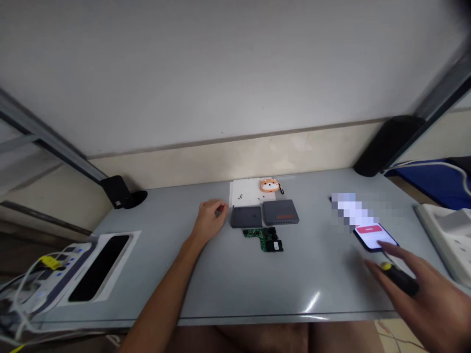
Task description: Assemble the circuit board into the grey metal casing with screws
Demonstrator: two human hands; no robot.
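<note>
My left hand (211, 215) rests on the table with its fingers curled in, and nothing shows in it. Just right of it lies a shallow dark grey case half (246, 217). Beside that is a second grey case half (281, 212) with a reddish label and a slotted edge. A green circuit board (263, 239) lies in front of both. My right hand (423, 289) is closed around a screwdriver (399, 278) with a black handle and yellow end; its shaft is hidden. The index finger reaches to the lit screen of a phone (375, 238).
Several tiny screws (240, 196) lie on white paper (250, 189) under an orange animal-faced case (270, 185). A dark phone (99, 267) and a power strip (59, 279) with cables are at left. A black cylinder (388, 147) and a white object (441, 235) stand at right.
</note>
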